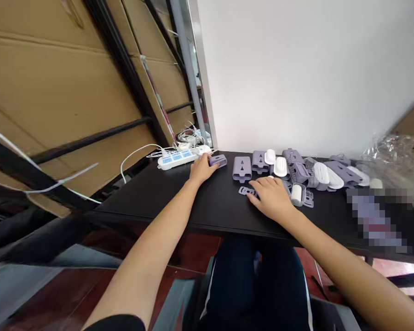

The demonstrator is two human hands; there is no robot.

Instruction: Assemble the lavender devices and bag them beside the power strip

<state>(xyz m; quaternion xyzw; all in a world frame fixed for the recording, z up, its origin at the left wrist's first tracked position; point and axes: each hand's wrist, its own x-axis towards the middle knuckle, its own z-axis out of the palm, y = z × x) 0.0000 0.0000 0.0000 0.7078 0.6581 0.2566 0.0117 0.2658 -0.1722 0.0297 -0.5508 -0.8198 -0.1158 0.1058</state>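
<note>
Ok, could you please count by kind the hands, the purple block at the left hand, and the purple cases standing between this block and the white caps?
Left hand and right hand: 2
Purple block: 1
Purple cases: 2
Total: 5

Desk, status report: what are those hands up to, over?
Left hand at purple casing. Right hand by flat purple piece, near clustered parts. White power strip beside left hand.

left hand and right hand (palm down) reach forward, apart.
</note>
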